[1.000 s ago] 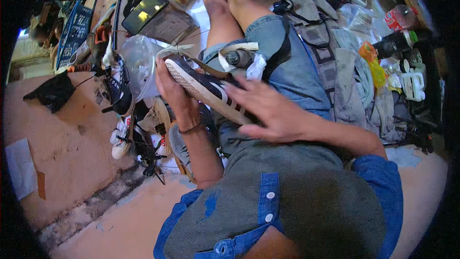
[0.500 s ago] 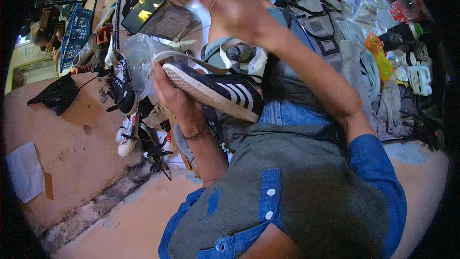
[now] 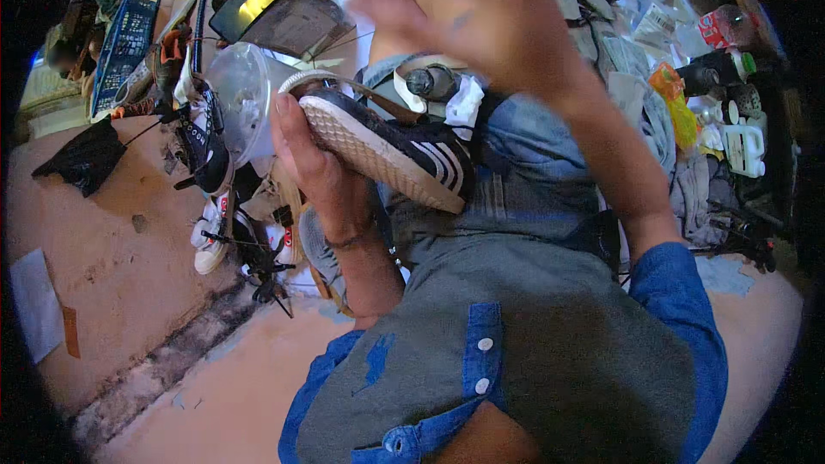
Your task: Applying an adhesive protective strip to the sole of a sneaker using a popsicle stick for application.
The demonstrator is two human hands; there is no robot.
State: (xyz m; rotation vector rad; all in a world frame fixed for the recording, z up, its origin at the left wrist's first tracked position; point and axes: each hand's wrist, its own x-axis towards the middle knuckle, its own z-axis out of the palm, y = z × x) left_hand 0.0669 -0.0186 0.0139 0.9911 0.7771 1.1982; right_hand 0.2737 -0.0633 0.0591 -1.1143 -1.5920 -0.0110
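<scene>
A black sneaker (image 3: 427,150) with white side stripes and a patterned pale sole lies tilted over my lap. My left hand (image 3: 311,155) is closed around its toe end, the fingers along the sole edge. A pale greyish band (image 3: 378,96) curves over the toe and runs along the shoe's upper side; I cannot tell whether it is attached. Past the shoe, a dark rounded piece (image 3: 432,82) and a crumpled white piece (image 3: 465,103) rest near my knee. My right hand (image 3: 464,21) is raised beyond the sneaker, apart from it, its fingers smeared by motion.
On the left are a clear plastic tub (image 3: 241,103), a black-and-white shoe (image 3: 204,142), a blue crate (image 3: 125,51) and a black cloth (image 3: 79,157). A dustpan-like tray (image 3: 288,21) lies beyond. Grey fabric, a yellow bag (image 3: 681,116) and a white jug (image 3: 744,150) crowd the right.
My right hand has moved nearer and rightward, appearing larger, still blurred. My left hand keeps its hold as the sneaker tilts slightly, showing more sole. The view has shifted a little.
</scene>
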